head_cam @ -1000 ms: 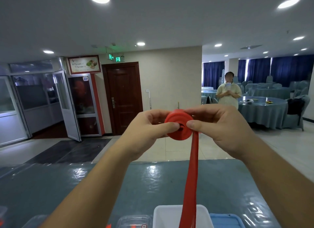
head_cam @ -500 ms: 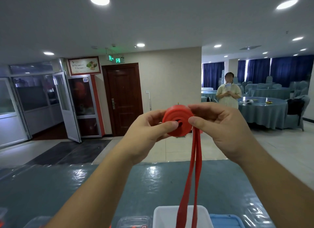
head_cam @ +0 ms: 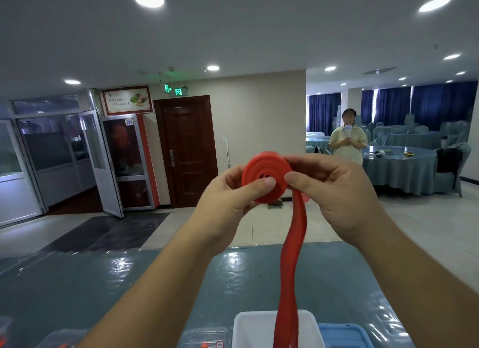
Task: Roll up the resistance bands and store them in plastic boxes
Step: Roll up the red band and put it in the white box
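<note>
- So both thumbs pinch the red resistance band [head_cam: 267, 177] coil: left hand [head_cam: 228, 205], right hand [head_cam: 334, 192].
- Rubbery and springy, probably; grip the coil's flat faces, tail dangling below over the white box [head_cam: 248, 327].

**Pretty sure this is a hotel or restaurant banquet hall**

The giveaway is the right side: big round tables [head_cam: 399, 166] with blue-grey cloths, covered chairs [head_cam: 456, 163] around them, and dark blue curtains [head_cam: 438, 101] along the back wall. A green exit sign [head_cam: 173, 90] hangs over a dark wooden door [head_cam: 188, 150], with a framed food poster [head_cam: 127, 100] just left of it. Glass partition doors [head_cam: 98, 161] stand on the left, the floor is tiled, round lights dot the ceiling, and a person [head_cam: 348, 140] stands by the tables.
</note>
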Available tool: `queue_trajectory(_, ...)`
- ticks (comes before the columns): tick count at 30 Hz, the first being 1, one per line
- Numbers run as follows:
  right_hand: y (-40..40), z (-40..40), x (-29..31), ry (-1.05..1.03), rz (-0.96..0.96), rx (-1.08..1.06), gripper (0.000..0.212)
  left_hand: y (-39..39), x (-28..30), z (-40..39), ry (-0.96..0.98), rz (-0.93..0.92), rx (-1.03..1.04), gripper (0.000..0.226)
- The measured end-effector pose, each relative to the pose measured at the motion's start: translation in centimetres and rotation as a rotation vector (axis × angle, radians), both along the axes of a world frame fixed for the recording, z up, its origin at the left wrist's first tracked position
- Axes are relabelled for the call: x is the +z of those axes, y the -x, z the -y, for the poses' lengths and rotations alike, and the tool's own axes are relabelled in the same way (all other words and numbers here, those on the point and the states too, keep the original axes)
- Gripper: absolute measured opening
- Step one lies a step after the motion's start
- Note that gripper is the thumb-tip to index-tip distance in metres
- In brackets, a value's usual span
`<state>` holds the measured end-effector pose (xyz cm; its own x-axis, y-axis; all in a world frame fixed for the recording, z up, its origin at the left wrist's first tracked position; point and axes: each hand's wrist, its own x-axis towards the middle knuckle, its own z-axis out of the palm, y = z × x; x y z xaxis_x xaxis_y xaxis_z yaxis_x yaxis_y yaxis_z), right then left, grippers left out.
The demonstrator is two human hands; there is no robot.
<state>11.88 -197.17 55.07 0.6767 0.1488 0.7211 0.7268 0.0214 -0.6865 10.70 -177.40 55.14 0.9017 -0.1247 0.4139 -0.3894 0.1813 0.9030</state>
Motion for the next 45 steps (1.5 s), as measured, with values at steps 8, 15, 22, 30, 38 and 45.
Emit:
queue_trajectory(8,-0.4,0.1,-0.2,0.063,-0.010,0.001,0.031,0.1,0.6,-0.7,-0.139,0.054,0.056,0.034)
queue_trajectory(15,-0.9,0.3,-0.2,0.156,-0.030,-0.009,0.032,-0.2,-0.1,-1.1,-0.190,-0.016,0.055,0.029)
queue_trajectory(22,-1.0,-0.2,-0.2,-0.013,-0.059,0.048,0.033,-0.6,-0.6,-0.9,0.020,-0.067,0.001,0.044)
queue_trajectory(30,-1.3,0.1,-0.4,0.039,-0.024,0.055,0.036,-0.6,-0.1,-0.9,-0.106,-0.028,0.050,0.032)
queue_trajectory(38,-1.5,0.4,-0.6,0.097,0.005,0.013,0.030,-0.8,0.2,-1.1,-0.319,0.047,0.062,0.029)
queue_trajectory(45,-1.0,0.7,-0.3,0.098,-0.014,0.033,0.030,-0.8,-0.1,-0.8,-0.314,0.058,0.066,0.035)
